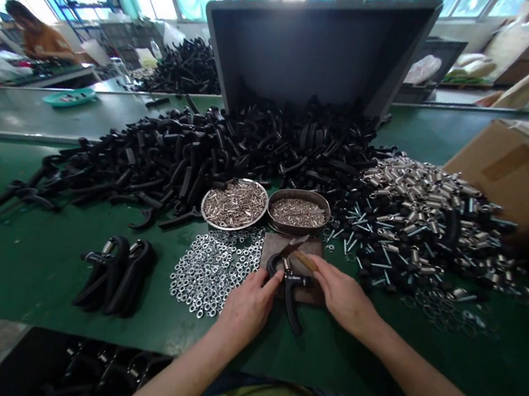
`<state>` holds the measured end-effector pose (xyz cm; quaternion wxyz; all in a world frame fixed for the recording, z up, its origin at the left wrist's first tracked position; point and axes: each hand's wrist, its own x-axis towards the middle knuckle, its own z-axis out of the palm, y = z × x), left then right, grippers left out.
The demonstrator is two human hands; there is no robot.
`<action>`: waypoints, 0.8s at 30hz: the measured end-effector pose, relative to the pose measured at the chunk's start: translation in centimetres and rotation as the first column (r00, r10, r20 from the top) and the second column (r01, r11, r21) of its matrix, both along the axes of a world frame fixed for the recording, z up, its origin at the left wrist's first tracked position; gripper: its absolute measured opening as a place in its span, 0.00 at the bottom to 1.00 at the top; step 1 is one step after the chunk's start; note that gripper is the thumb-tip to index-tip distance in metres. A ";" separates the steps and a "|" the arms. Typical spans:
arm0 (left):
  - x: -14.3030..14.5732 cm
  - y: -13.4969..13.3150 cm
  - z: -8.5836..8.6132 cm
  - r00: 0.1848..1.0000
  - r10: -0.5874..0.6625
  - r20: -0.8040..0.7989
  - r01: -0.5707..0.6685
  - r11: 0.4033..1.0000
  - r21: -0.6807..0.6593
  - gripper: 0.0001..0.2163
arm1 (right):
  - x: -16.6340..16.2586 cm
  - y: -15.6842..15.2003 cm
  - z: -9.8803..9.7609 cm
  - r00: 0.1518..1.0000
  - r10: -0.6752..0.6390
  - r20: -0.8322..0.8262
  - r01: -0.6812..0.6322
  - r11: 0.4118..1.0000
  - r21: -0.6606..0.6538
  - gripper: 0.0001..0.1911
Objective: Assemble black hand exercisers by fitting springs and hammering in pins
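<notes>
My left hand (250,300) is closed on a black hand grip strengthener (294,304), pinching it near its curved top and coil spring. The strengthener rests over a dark metal block (274,248) on the table. In my right hand (337,291) is the wooden handle of a hammer (305,260), its dark metal head held just above the strengthener's spring. Beside my left hand spreads a pile of small metal nuts (210,277). Behind the block stand a round dish of metal pins (236,203) and an oval tin of tiny metal parts (298,212).
Several assembled strengtheners (117,275) stand at the left. A large heap of black handles (191,152) spills from a tipped grey bin (314,51). Springs and bolts (413,216) lie heaped at right, before a cardboard box (527,174). Another person (41,35) sits far left.
</notes>
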<state>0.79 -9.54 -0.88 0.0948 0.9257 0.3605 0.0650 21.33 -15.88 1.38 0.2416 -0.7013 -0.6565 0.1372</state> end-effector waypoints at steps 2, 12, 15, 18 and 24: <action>-0.2 0.1 -0.6 0.996 0.011 0.084 -0.009 1.000 -0.019 0.18 | -0.2 -0.5 0.0 1.000 -0.006 0.004 0.006 1.000 -0.018 0.19; -0.3 0.6 -1.4 0.935 0.168 0.311 -0.114 0.976 -0.185 0.20 | -1.3 -4.3 -0.5 0.953 0.090 0.290 -0.105 0.994 0.036 0.21; -0.3 1.2 -0.4 0.917 0.189 0.351 -0.083 0.952 -0.294 0.18 | 0.3 -5.9 -2.0 0.927 -0.018 0.375 -0.028 0.993 0.119 0.20; -0.2 1.4 0.3 0.786 0.416 0.458 -0.033 0.768 -0.640 0.16 | 2.6 -8.2 -3.4 0.842 -0.153 0.517 0.046 0.976 0.215 0.20; 2.2 -0.9 1.5 0.388 0.912 0.135 0.326 0.001 -0.945 0.19 | 4.6 -6.8 -2.6 0.844 -0.166 0.509 0.082 0.980 0.183 0.16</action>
